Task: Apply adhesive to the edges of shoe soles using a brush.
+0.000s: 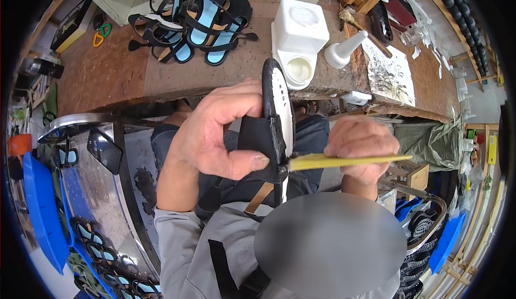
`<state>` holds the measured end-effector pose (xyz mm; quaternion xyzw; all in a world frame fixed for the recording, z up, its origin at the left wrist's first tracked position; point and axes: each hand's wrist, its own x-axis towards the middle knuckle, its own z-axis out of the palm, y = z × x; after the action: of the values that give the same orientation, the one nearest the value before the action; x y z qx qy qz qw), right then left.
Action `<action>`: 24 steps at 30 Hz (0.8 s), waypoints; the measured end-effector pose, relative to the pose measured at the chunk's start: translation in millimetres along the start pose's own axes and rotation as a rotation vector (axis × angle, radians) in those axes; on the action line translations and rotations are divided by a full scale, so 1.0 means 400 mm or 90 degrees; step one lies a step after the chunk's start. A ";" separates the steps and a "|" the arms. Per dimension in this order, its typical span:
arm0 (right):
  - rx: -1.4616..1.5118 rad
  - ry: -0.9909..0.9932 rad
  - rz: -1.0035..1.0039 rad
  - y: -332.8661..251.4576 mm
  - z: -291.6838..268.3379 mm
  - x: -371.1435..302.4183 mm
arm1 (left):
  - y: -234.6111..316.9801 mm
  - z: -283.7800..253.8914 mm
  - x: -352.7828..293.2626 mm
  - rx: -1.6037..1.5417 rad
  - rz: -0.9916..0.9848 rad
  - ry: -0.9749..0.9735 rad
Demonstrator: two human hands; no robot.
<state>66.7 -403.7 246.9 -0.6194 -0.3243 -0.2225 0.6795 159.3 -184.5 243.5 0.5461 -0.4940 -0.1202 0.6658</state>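
Observation:
My left hand (217, 132) is closed round a black sandal (260, 140), held on edge so its pale underside faces right. The thumb presses on the wide black strap, with the fingers behind. In my right hand (361, 146) is a slim yellow brush (344, 162), pinched between thumb and fingers and lying almost level. Its bristle end meets the lower edge of the sandal where strap and sole join. Part of the sandal's heel strap hangs below, over my lap.
On the bench (123, 78) ahead lie a pile of black sandals (207, 22) with light-blue insoles, a white glue container (301, 25), a white nozzle cap (344, 51) and a stained paper sheet (389, 70). Blue trays (43, 207) and a metal-framed rack stand at the left.

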 end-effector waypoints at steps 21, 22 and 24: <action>0.022 0.282 0.355 0.081 -0.073 -0.052 | -0.023 -0.055 -0.088 -0.123 -0.170 0.123; 0.018 0.287 0.349 0.110 -0.088 -0.061 | -0.043 -0.074 -0.100 -0.161 -0.176 0.083; -0.139 0.355 0.442 0.189 -0.123 -0.070 | -0.067 -0.070 -0.114 -0.189 -0.189 0.095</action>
<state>108.8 -445.0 173.1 -0.6757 0.1228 -0.1726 0.7061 169.4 -145.7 199.3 0.5161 -0.3341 -0.2477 0.7487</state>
